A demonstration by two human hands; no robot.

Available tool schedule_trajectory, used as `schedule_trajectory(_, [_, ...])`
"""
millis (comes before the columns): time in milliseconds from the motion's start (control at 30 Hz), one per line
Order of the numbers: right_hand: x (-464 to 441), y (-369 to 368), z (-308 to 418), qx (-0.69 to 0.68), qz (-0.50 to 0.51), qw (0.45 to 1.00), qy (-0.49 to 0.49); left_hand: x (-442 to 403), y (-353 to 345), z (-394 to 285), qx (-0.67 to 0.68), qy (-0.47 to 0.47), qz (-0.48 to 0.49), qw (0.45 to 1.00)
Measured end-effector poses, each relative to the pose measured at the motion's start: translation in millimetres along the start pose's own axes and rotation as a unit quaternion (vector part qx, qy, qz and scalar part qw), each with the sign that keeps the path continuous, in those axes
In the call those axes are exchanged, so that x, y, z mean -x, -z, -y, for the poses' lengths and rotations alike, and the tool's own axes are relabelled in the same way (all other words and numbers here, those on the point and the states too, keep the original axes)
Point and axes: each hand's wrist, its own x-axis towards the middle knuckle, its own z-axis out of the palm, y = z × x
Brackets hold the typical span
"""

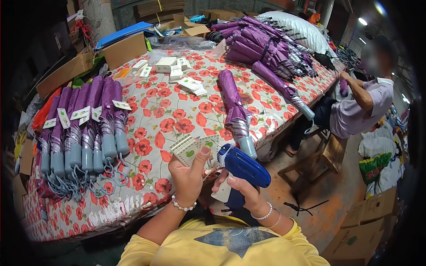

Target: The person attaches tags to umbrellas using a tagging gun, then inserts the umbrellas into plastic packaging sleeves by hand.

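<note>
My left hand (188,175) is closed on a fanned stack of printed tags (185,148), thumb on top. My right hand (242,193) grips a blue tagging gun (244,166), whose tip is close to the tags; a pale card (221,193) shows by its fingers. Just beyond, a folded purple umbrella (230,95) lies with its grey handle (246,147) toward me. Another purple umbrella (276,82) lies farther right. On the left, several purple umbrellas (95,95) with tags attached lie side by side, grey handles toward me.
The table has a floral cloth (151,128). Stacks of tags (166,64) lie at its back, near cardboard boxes (125,51). A purple umbrella pile (262,44) is back right. A person (364,99) sits at the right beside a wooden stool (333,153). Cartons (359,230) stand lower right.
</note>
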Motion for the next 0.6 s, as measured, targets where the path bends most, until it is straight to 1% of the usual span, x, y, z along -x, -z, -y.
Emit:
schedule_trajectory(233, [2.7,3.8,2.9,0.006,-0.010,0.999,-0.032,2.0,0.2,3.8,-0.018,-0.006,0.012,1.000])
schedule_trajectory(333, [4.1,3.2,3.4,0.020,-0.017,0.999,-0.022,11.8,0.4,0.6,-0.016,0.007,0.067,0.998])
schedule_trajectory(400, [7.0,4.3,5.3,0.038,-0.011,0.999,-0.012,8.6,1.9,-2.7,-0.056,-0.048,0.107,0.992])
schedule_trajectory(433, [7.5,8.3,4.4,-0.003,0.022,0.999,-0.023,6.3,3.3,-4.3,-0.075,-0.076,0.127,0.986])
schedule_trajectory(467, [7.2,14.9,1.7,-0.044,0.054,0.997,-0.033,3.7,5.7,-6.0,-0.118,-0.127,0.156,0.973])
schedule_trajectory(500, [6.1,19.8,-0.8,-0.085,0.087,0.992,-0.041,0.1,8.1,-8.0,-0.160,-0.178,0.184,0.953])
schedule_trajectory(533, [4.6,21.6,-2.8,-0.144,0.146,0.978,-0.042,-2.7,8.0,-9.7,-0.201,-0.230,0.212,0.928])
schedule_trajectory(567, [6.7,22.5,-6.8,-0.242,0.162,0.954,-0.072,-1.4,5.5,-13.4,-0.226,-0.230,0.216,0.922])
schedule_trajectory(600, [4.2,25.7,-9.2,-0.253,0.175,0.949,-0.062,2.9,2.5,-19.2,-0.252,-0.230,0.219,0.914])
